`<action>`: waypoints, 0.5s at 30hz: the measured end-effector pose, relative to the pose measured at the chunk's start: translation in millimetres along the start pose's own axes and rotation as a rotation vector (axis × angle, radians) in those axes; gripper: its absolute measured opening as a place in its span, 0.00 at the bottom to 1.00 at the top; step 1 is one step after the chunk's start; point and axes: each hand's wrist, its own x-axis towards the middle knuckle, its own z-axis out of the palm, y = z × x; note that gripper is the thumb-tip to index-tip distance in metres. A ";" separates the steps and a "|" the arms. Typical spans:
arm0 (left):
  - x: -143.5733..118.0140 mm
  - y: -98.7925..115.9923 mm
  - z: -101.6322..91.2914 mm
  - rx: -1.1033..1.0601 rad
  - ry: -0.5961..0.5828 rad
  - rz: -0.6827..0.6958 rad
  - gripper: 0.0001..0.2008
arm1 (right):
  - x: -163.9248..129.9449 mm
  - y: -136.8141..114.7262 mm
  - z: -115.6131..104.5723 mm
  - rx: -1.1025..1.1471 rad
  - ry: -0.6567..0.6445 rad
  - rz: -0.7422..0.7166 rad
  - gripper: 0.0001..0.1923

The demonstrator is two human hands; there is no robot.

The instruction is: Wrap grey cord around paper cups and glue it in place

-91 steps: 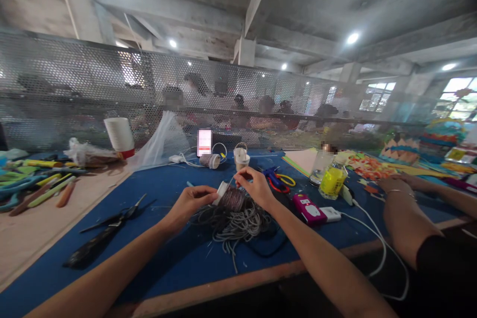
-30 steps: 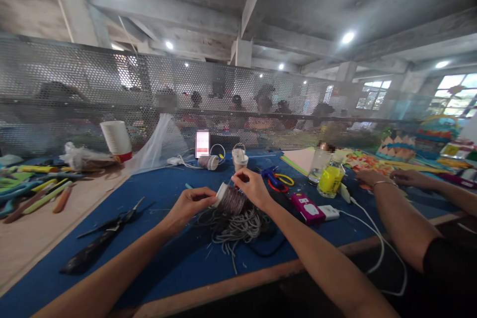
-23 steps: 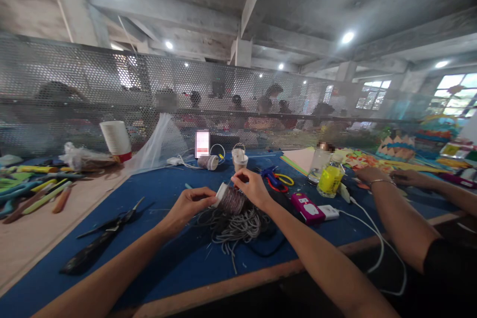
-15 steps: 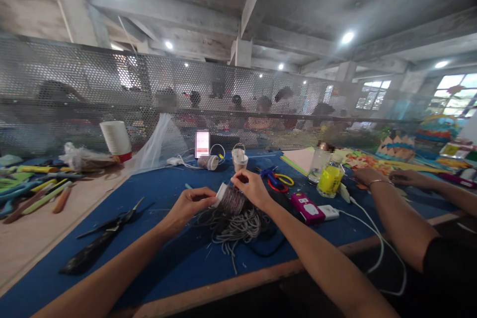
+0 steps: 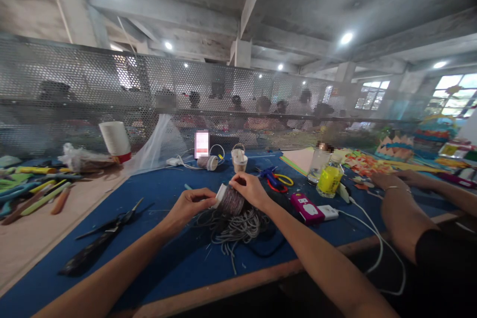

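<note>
A white paper cup lies tilted above the table, its side wound with grey-brown cord. My left hand grips the white rim between thumb and fingers. At the cup's upper right side, my right hand is closed in a pinch on the wound cord; its fingertips partly hide that spot. Beneath the cup is a loose heap of grey cord, with strands trailing toward the table's front edge. A second cord-wrapped cup lies farther back, and a small basket-like cup with a handle stands near it.
Black-handled scissors lie left on the blue tabletop. To the right are a magenta power bank with a white cable, blue-handled cutters and a yellow bottle. A co-worker's arms reach in at right. Stacked cups stand back left.
My right fingertips have shifted slightly left along the cup's upper side. My left hand keeps its place on the rim. The co-worker's nearer hand has moved right.
</note>
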 end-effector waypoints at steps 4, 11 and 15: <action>0.6 -0.4 0.0 -0.004 -0.006 0.005 0.11 | 1.1 3.5 1.9 0.007 -0.026 0.007 0.09; -0.6 3.1 0.7 -0.009 -0.024 -0.003 0.10 | 2.0 6.7 3.5 0.034 -0.105 0.023 0.09; -1.1 2.3 0.6 -0.025 -0.037 -0.003 0.09 | 1.8 9.6 3.9 0.080 -0.153 0.045 0.09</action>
